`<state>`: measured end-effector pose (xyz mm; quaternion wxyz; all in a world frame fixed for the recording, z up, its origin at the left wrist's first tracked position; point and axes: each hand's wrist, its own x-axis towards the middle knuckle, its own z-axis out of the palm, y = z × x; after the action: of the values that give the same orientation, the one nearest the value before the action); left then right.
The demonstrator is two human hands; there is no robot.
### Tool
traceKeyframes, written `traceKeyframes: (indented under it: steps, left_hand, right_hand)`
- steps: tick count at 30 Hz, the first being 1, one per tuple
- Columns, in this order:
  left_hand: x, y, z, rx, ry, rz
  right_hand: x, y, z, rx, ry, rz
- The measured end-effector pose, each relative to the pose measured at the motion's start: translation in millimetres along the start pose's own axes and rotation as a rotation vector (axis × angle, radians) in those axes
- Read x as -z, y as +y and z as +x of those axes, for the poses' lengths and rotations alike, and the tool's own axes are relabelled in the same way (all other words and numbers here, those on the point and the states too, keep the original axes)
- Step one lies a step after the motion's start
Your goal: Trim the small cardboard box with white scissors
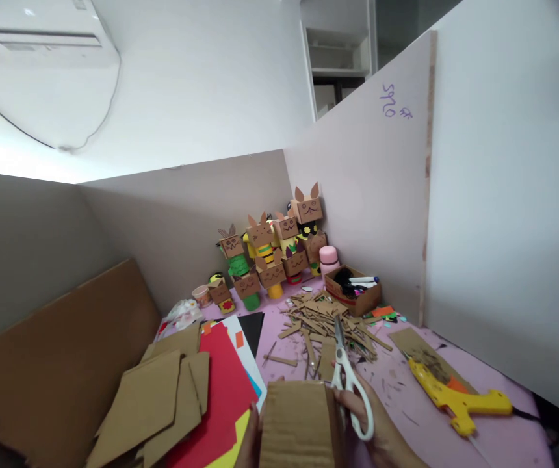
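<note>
Right grip (383,421) closed on white-handled metal scissors (340,357); left grip (249,437) holding a brown corrugated-cardboard box (296,426), at the view's 6 o'clock. From the box, on the pink surface (508,442): brown cardboard strips (316,320), 12 o'clock; yellow glue gun (438,391), 3 o'clock.

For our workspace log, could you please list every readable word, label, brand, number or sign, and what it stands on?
Purple handwriting on the right partition: sideways, digit-like, too unclear to quote reliably.
Smaller purple mark beside it: unreadable.
Air conditioner label: too small.
Nothing else readable.
</note>
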<state>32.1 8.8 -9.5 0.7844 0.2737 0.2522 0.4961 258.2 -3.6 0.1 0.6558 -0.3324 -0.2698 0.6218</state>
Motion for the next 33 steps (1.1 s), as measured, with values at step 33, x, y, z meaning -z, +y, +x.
traceKeyframes:
  steps: [33]
  left_hand:
    - [26.5, 25.0, -6.5, -0.186, 0.034, -0.165]
  right_hand:
    - [-7.0, -7.5, -12.1, 0.14, -0.229, -0.909]
